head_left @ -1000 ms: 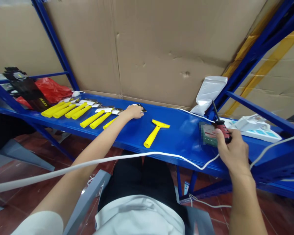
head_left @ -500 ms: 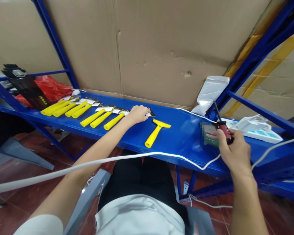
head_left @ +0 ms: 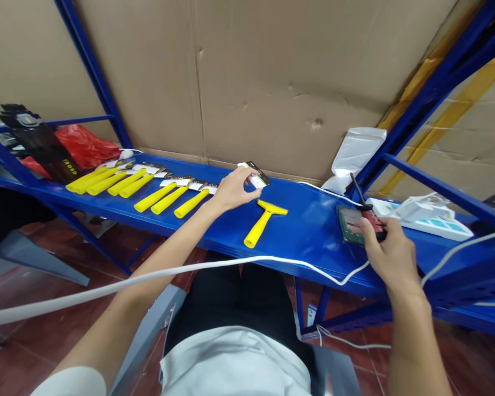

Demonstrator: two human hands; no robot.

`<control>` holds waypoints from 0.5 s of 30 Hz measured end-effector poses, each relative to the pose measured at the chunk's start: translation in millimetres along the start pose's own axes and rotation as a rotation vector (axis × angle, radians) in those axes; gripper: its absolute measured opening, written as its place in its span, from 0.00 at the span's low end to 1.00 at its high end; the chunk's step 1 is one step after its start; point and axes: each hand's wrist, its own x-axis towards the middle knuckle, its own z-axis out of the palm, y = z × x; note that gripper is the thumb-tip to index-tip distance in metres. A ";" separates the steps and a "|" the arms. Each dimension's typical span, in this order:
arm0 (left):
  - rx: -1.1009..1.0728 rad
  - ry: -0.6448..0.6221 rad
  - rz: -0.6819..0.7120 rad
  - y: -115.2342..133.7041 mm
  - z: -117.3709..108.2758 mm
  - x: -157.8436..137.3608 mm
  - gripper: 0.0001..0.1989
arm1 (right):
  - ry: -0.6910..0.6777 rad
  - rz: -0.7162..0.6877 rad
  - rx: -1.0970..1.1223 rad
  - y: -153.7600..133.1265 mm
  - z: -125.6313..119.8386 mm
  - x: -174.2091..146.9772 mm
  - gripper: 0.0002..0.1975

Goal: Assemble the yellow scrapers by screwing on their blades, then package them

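My left hand point(head_left: 233, 190) is over the middle of the blue shelf point(head_left: 309, 212), thumb and fingers apart. Its fingertips touch or overlap a small black-and-white card point(head_left: 259, 177); I cannot tell which. Close by, a yellow T-shaped scraper handle point(head_left: 264, 221) lies on the shelf. My right hand point(head_left: 390, 247) is closed around the red-and-black grip of a screwdriver point(head_left: 371, 215), its dark shaft pointing up and left. Beneath it lies a dark green phone-like device point(head_left: 350, 224). To the left, several yellow-handled scrapers point(head_left: 169, 197) lie in a row with black-and-white cards at their heads.
A white power strip point(head_left: 433, 223) and a white plastic sleeve point(head_left: 357, 157) are at the right. A white cable point(head_left: 231, 264) crosses in front of the shelf. At the far left are a black box point(head_left: 45, 146) and a red bag point(head_left: 84, 147). Cardboard point(head_left: 264, 82) stands behind.
My left thumb has spread from the fingers, and more of the card shows, farther up and right. My right hand has moved slightly left and lower with the screwdriver.
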 end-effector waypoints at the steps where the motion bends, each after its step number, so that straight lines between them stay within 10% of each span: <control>1: -0.020 0.030 0.019 2.7 -1.1 -3.4 0.21 | -0.002 0.000 0.002 -0.3 -0.1 -0.1 0.25; 15: -0.136 0.243 0.211 32.3 -9.4 -45.7 0.13 | 0.061 -0.014 0.010 1.8 0.4 -1.3 0.25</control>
